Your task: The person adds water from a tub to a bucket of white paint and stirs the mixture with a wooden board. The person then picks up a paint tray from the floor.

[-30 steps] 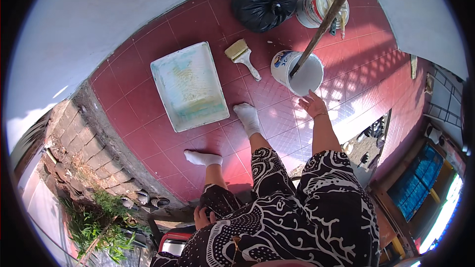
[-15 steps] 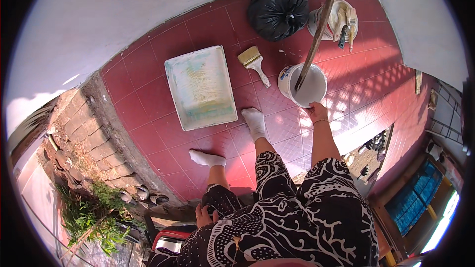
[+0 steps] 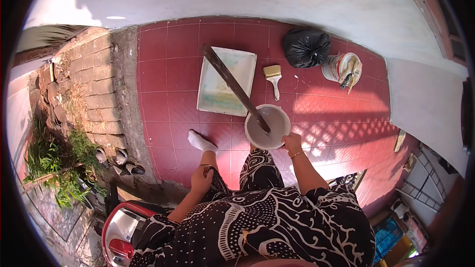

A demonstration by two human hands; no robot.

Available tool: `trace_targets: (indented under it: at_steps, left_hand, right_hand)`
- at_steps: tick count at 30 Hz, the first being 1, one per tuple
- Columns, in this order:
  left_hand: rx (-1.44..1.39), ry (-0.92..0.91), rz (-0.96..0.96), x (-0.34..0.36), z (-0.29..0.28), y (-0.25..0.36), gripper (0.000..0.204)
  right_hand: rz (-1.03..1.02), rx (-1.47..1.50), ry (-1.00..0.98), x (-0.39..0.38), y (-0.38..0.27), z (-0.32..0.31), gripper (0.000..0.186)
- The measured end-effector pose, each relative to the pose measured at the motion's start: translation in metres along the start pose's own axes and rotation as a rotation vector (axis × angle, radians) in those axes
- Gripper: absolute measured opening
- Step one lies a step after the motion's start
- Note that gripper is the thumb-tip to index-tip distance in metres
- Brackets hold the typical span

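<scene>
My right hand [image 3: 292, 143] is closed on the rim of a white bucket [image 3: 284, 124] at its near right side. Greyish-white liquid, which looks like paint, fills part of the bucket. A dark wooden stick [image 3: 228, 80] stands in it and leans to the far left, over a corner of the paint tray [image 3: 219, 91]. Whether the bucket touches the floor is unclear; it hides my right foot. Beside my left knee is my left hand [image 3: 201, 178], its fingers mostly hidden, with no object visible in it. A wide paintbrush [image 3: 272, 81] lies on the floor beyond the bucket.
Against the far wall sit a tied black plastic bag [image 3: 307, 48] and a pail [image 3: 332, 67] with brushes across its top. Red tiles [image 3: 170, 96] cover the floor. To the left run a concrete edge [image 3: 127, 79] and plants [image 3: 64, 168]. A red-framed chair [image 3: 116, 217] is beneath me.
The bucket has come nearer to me and left, with my right hand on its rim. Its stick now leans left instead of right. My left hand has moved forward from my lap to the knee.
</scene>
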State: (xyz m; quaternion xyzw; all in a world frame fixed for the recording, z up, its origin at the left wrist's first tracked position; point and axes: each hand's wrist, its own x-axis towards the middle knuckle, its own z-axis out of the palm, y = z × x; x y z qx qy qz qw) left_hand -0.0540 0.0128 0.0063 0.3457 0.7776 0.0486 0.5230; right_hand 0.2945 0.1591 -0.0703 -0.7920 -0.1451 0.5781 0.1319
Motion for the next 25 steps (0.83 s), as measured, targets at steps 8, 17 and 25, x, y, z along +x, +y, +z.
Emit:
trace_targets:
  at_steps: [8, 17, 25]
  left_hand:
    - [-0.931, -0.085, -0.197, 0.024, -0.036, 0.056, 0.056]
    - [-1.226, 0.042, -0.118, -0.012, -0.134, 0.017, 0.041]
    - [-1.448, 0.199, -0.151, -0.067, -0.173, -0.048, 0.038]
  right_hand:
    - [-0.275, -0.285, -0.334, -0.088, -0.07, 0.09, 0.013]
    - [-0.31, -0.447, -0.574, -0.201, -0.148, 0.199, 0.017]
    - [-0.544, -0.876, -0.742, -0.228, -0.132, 0.275, 0.02]
